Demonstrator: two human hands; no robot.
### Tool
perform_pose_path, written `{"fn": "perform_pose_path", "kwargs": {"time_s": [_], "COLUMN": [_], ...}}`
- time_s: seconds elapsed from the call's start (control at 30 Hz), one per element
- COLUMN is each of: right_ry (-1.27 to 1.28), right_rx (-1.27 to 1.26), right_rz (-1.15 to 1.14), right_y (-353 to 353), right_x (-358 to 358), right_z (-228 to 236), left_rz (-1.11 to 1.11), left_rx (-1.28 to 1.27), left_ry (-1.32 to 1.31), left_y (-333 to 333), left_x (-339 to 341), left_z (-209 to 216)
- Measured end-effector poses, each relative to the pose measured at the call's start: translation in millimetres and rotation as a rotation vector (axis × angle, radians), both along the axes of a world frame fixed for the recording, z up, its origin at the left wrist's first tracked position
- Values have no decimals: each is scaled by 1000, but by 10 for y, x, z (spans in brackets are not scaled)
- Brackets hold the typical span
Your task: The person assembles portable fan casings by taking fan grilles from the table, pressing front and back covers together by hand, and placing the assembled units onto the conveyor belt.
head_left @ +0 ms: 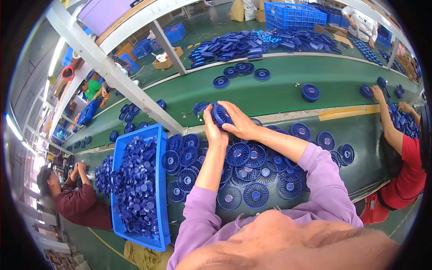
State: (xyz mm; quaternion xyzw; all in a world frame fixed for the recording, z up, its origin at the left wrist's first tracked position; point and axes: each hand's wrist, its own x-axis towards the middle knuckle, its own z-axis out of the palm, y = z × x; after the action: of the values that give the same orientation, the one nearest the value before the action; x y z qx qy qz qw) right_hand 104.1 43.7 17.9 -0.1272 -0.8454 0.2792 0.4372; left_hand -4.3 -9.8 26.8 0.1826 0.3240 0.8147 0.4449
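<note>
Both my hands are closed around a dark blue round fan grille (220,115), held up at the edge of the green conveyor belt (279,94). My left hand (213,128) grips its left and lower side. From the right, my right hand (240,123) presses against its rim and face. Another blue round piece (200,107) shows just behind my left hand. Below my forearms, many similar slatted blue grilles (256,195) lie spread and overlapping on the dark green bench. Parts of the held piece are hidden by my fingers.
A bright blue crate (164,189) full of small blue round caps (135,189) stands at my left. More grilles (310,92) sit on the belt. A white post (121,76) slants above. Co-workers sit at left (74,198) and right (405,166). Blue parts (252,45) pile beyond.
</note>
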Motion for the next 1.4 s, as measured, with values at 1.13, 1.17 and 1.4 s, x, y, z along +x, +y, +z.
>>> {"fn": "perform_pose_path", "kwargs": {"time_s": [1.13, 1.17, 1.4], "right_ry": [-819, -834, -88], "right_rx": [-72, -126, 70], "right_rz": [-977, -984, -1038], "right_y": [2915, 2935, 3411], "right_x": [1045, 1037, 932], "right_z": [-666, -734, -859], "left_rz": [315, 302, 281], "left_rx": [-545, -548, -473], "left_ry": [1812, 1803, 1819], "left_y": [663, 649, 676], "left_x": [-744, -751, -738], "left_z": [-834, -818, -804]}}
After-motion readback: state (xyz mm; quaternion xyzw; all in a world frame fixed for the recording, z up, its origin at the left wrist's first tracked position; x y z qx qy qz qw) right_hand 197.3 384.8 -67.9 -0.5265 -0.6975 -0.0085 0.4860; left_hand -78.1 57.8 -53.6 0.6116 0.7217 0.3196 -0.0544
